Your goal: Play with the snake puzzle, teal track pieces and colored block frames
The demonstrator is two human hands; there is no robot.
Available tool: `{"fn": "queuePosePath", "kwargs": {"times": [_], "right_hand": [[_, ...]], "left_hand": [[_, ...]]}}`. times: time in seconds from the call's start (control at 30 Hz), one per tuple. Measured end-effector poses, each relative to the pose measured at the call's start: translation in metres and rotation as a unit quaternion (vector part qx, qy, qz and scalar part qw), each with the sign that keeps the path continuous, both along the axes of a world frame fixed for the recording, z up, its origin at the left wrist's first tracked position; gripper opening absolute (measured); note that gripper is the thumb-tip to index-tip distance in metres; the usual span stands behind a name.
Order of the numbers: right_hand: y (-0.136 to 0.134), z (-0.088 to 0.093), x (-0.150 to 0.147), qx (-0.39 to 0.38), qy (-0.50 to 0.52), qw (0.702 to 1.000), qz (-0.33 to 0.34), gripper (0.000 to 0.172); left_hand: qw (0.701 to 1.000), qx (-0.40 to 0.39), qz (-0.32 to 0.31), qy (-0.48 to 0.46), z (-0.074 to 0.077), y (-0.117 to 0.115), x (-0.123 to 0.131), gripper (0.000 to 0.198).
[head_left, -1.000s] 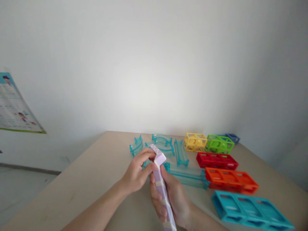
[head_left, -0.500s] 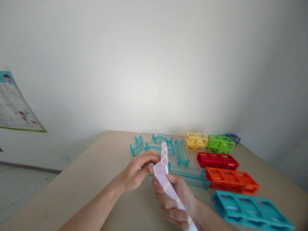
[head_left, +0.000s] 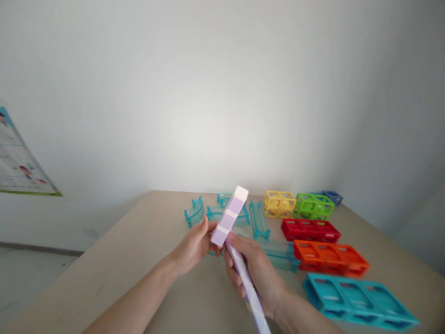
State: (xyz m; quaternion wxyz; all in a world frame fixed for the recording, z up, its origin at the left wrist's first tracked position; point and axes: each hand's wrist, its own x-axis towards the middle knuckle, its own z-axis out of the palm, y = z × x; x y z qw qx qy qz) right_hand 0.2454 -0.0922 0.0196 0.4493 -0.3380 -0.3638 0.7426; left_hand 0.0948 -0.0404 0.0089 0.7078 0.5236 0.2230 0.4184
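Note:
A lilac and white twisting snake puzzle (head_left: 230,215) is held up over the table, bent near its middle. Its short upper section leans away to the upper right, while the long lower section runs down toward me. My right hand (head_left: 255,266) is wrapped round the lower section just below the bend, thumb on top. At the bend's left side, my left hand (head_left: 194,246) is closed on the base of the upper section, with its thumb raised and its other fingers partly hidden behind the puzzle.
Behind the hands lie several clear blue track pieces (head_left: 259,220). To the right stand yellow (head_left: 280,204), green (head_left: 314,207), red (head_left: 310,230), orange (head_left: 330,258) and turquoise (head_left: 359,299) open frame blocks, with a dark blue piece (head_left: 333,197) behind. A wall backs the table (head_left: 139,241).
The puzzle's upper section has turned at the bend and shows another face. My left hand has closed in on it, and the lower section has rolled within my right hand.

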Motion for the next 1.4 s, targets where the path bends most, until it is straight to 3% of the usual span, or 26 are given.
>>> {"fn": "queuePosePath", "kwargs": {"times": [0.13,0.37,0.5,0.7,0.83,0.97,1.17,1.4], "right_hand": [[-0.002,-0.007,0.0,0.06,-0.131,0.989,-0.043,0.038],[0.006,-0.014,-0.001,0.183,-0.272,0.942,-0.073,0.037],[0.006,-0.014,-0.001,0.15,-0.262,0.953,-0.033,0.043],[0.003,-0.016,0.002,0.061,-0.168,0.982,0.063,0.047],[0.004,-0.02,0.004,-0.02,-0.047,0.987,0.15,0.04],[0.006,-0.025,0.004,-0.01,-0.002,0.983,0.184,0.039],[0.009,-0.03,-0.001,0.007,-0.019,0.99,0.137,0.039],[0.009,-0.035,-0.009,0.029,-0.084,0.996,-0.008,0.042]], "left_hand": [[0.997,-0.063,0.027,0.028,0.001,0.003,-0.003,0.041],[0.994,-0.053,-0.064,0.074,-0.006,0.013,-0.014,0.032],[0.99,-0.073,-0.075,0.097,-0.009,0.016,-0.02,0.034],[0.981,-0.058,-0.133,0.132,-0.006,0.017,-0.028,0.042],[0.99,-0.014,-0.078,0.115,-0.004,0.019,-0.031,0.037],[0.993,0.002,-0.049,0.107,-0.007,0.021,-0.031,0.036],[0.991,-0.01,-0.014,0.136,-0.001,0.017,-0.026,0.038],[0.968,0.054,0.124,0.211,-0.001,0.011,-0.007,0.029]]}}
